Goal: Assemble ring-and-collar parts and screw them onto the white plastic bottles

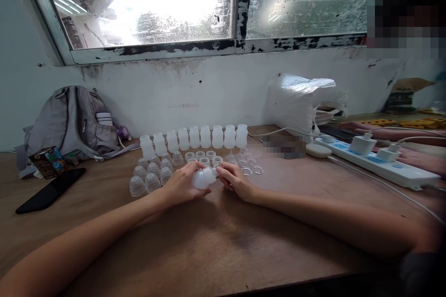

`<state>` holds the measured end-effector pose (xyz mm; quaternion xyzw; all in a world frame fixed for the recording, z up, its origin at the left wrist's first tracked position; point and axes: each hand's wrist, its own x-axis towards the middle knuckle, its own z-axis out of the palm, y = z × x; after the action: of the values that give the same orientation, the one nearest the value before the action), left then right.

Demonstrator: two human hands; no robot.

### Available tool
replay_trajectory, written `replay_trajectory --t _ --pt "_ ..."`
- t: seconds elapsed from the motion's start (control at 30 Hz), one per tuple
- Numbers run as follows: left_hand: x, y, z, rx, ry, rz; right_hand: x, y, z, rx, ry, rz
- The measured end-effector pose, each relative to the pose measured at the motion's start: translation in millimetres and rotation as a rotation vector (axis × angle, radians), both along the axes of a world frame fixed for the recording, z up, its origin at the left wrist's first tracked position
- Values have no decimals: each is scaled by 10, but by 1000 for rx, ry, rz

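My left hand (181,184) grips a small white plastic bottle (203,178) lying on its side just above the wooden table (216,241). My right hand (235,181) pinches at the bottle's neck end, and whether a small part sits between its fingers is hidden. Behind the hands stands a row of several white bottles (194,137). In front of that row lie clear domed caps (149,176) on the left, white rings (205,157) in the middle and clear thin rings (248,164) on the right.
A grey backpack (71,123) leans on the wall at left, with a small carton (47,161) and a black phone (50,190) beside it. A white power strip (376,160) with chargers and a white plastic bag (299,102) lie at right. Another person's hands (421,158) rest far right.
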<state>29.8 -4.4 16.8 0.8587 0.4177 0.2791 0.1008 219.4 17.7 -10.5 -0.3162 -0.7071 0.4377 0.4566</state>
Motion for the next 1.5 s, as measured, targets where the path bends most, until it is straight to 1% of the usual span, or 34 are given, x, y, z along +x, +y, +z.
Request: replay_trajectory --t 0.13,0.27,0.5,0.63,0.73,0.87,0.97,1.1,1.2,1.27,1.37,1.5 --pt "-2 12 -6 12 -17 -21 -1 -31 33 -20 24 39" --pt "-16 30 2 26 5 -54 -5 -53 42 33 -40 55" --pt "-72 114 -6 12 66 -79 -16 -35 32 113 -149 -68" --pt "-69 108 -11 43 125 -77 -22 -6 2 211 -189 -145" --pt "-60 90 -12 58 147 -68 -25 -9 2 239 -223 -184" --pt "-48 68 -32 92 168 -45 -28 -16 17 231 -249 -206" --pt "-20 21 -68 159 211 11 -29 -7 22 211 -257 -204" --pt "48 -86 -143 325 362 129 -28 16 17 181 -247 -182" --pt "84 -134 -209 469 487 167 -24 35 4 166 -230 -155" --pt "85 -137 -240 531 527 177 -21 45 -4 148 -205 -134" --pt "55 -108 -239 539 490 170 -18 45 -6 80 -158 -96" --pt "-14 -13 -175 409 322 117 -22 17 8 5 -131 -46"
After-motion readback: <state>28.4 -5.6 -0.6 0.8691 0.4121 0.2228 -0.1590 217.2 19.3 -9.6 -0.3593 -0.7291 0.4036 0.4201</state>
